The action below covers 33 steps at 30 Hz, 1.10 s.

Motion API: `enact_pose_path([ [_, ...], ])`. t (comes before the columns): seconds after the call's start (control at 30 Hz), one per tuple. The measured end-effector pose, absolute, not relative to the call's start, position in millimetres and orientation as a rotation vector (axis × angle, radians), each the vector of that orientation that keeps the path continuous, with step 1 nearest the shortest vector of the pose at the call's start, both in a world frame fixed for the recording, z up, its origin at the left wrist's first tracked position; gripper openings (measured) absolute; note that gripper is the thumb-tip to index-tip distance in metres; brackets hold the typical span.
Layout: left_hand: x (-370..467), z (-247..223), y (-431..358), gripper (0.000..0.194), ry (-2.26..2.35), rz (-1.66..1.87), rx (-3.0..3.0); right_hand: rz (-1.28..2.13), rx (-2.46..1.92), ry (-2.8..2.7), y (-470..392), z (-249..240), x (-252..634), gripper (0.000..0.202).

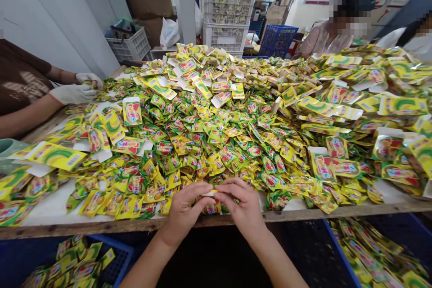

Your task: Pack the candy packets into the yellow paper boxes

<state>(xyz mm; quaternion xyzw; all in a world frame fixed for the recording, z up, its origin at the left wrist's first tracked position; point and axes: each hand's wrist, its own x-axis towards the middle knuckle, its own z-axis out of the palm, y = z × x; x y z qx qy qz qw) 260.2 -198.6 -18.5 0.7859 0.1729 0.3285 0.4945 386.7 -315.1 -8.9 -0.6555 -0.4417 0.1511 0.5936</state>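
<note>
Both my hands meet at the table's front edge, fingertips pinched round a small pale and yellow box (210,193) seen nearly edge-on. My left hand (189,204) holds its left end, and my right hand (241,200) holds the right end. Most of the box is hidden by my fingers. Just beyond them spreads a big heap of small green and yellow candy packets (216,137). Flat yellow boxes with printed fronts (324,166) lie on the heap to the right, and others (59,155) lie at the left.
Blue crates (126,256) with yellow packs stand below the wooden table edge (141,226), left and right. A person in white gloves (76,93) works at the left. Two people sit at the back right. White crates (227,6) are stacked behind the heap.
</note>
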Motion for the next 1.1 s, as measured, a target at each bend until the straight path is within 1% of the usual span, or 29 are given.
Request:
enact_pose_path([
  [0.1, 256.2, -21.3, -197.6, 0.016, 0.296, 0.846, 1.934, 0.199, -1.526, -1.158, -323.2, -10.2, 381.3, 0.021],
  [0.17, 255.8, -22.0, -197.8, 0.018, 0.227, 0.859, 1.909, 0.229, -1.549, -1.164, -325.6, -7.9, 382.3, 0.016],
  [0.27, 257.1, -20.9, -198.8, 0.017, 0.206, 0.813, 1.826, 0.379, -1.597, -1.126, -322.2, -0.7, 390.5, 0.003],
  [0.3, 257.5, -20.2, -199.3, 0.016, 0.235, 0.784, 1.805, 0.398, -1.605, -1.135, -319.8, 1.8, 393.6, 0.003],
  [0.4, 257.3, -18.8, -201.1, 0.017, 0.377, 0.709, 1.777, 0.319, -1.595, -1.217, -313.6, 7.0, 399.0, 0.008],
  [0.47, 256.5, -19.5, -202.2, 0.019, 0.408, 0.711, 1.780, 0.277, -1.577, -1.276, -313.1, 7.9, 399.6, 0.007],
  [0.6, 255.2, -25.1, -202.4, 0.022, 0.300, 0.807, 1.827, 0.263, -1.597, -1.359, -319.6, 1.5, 398.5, 0.013],
  [0.7, 253.6, -30.5, -201.3, 0.028, 0.235, 0.863, 1.879, 0.160, -1.609, -1.382, -326.2, -12.8, 392.4, 0.020],
  [0.83, 252.6, -36.3, -203.3, 0.035, 0.169, 0.787, 1.961, -0.015, -1.594, -1.362, -333.4, -31.2, 379.3, 0.032],
  [0.93, 255.5, -39.2, -206.8, 0.042, 0.122, 0.718, 2.022, 0.050, -1.572, -1.358, -335.2, -28.8, 381.2, 0.027],
  [1.0, 255.3, -37.0, -206.1, 0.038, 0.199, 0.779, 1.990, 0.167, -1.609, -1.306, -333.5, -20.1, 392.0, 0.020],
  [1.1, 237.7, -22.8, -192.1, 0.031, 0.576, 0.905, 1.811, 0.180, -1.801, -1.149, -325.3, -9.9, 415.6, 0.016],
])
